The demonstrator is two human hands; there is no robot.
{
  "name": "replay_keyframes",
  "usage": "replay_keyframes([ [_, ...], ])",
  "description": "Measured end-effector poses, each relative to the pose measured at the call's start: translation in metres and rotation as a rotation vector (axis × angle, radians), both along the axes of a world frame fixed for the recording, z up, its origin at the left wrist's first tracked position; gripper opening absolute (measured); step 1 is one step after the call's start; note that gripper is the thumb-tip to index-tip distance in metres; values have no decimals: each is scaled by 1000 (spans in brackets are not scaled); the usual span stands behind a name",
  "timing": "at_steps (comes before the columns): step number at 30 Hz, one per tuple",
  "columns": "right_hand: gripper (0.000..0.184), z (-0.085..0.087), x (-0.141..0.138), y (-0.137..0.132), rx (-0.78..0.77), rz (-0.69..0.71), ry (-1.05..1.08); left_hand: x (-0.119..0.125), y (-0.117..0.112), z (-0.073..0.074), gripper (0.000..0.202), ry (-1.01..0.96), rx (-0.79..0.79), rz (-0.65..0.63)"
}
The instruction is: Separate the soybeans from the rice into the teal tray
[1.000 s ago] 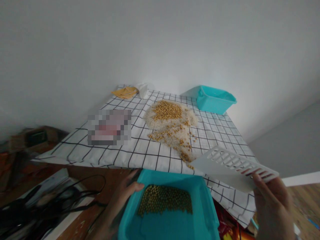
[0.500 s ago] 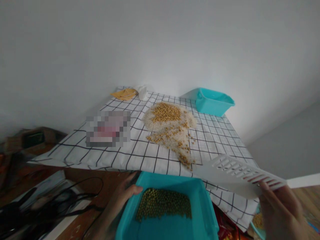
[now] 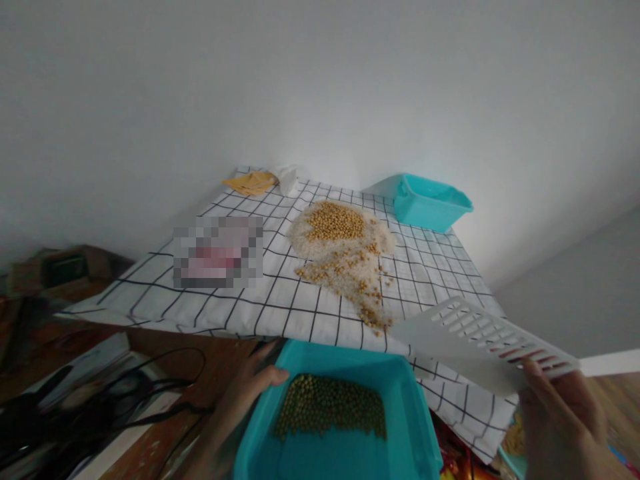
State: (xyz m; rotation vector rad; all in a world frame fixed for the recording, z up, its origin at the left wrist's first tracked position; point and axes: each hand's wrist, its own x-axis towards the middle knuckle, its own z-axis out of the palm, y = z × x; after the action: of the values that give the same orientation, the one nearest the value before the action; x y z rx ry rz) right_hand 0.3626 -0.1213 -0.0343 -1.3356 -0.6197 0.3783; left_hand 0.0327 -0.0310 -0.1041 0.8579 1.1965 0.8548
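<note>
My left hand (image 3: 255, 390) grips the left rim of a turquoise plastic bin (image 3: 325, 460), which sits just below the table's front edge. Greenish-brown soybeans (image 3: 335, 407) lie in its far half. My right hand (image 3: 560, 413) is closed on the near end of a white slotted plastic board (image 3: 450, 340). The board slants over the table's front right corner, its far tip close to the spilled beans. On the table a pile of white rice grains (image 3: 345, 267) spreads toward the front edge, with yellow soybeans (image 3: 335, 221) heaped on top and scattered through it.
A checked white cloth (image 3: 280, 293) covers the table. A second turquoise bin (image 3: 430, 203) stands at the back right. Yellow cloth (image 3: 251, 183) and white crumpled material (image 3: 289, 180) lie at the back left, near a blurred-out item (image 3: 219, 252). Black cables (image 3: 165, 417) lie at lower left.
The white board's slotted side has tipped up slightly, and its tip sits a little differently near the beans. My left hand keeps its grip on the bin. The view has shifted slightly.
</note>
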Motion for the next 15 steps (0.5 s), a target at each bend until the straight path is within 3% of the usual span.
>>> replay_keyframes([
  [6,39,-3,1,-1,-80,69,-17,3,-3,2,34,-92,1,-22],
  [15,41,-1,-3,-2,-78,75,-2,0,0,-3,44,-26,-48,-14],
])
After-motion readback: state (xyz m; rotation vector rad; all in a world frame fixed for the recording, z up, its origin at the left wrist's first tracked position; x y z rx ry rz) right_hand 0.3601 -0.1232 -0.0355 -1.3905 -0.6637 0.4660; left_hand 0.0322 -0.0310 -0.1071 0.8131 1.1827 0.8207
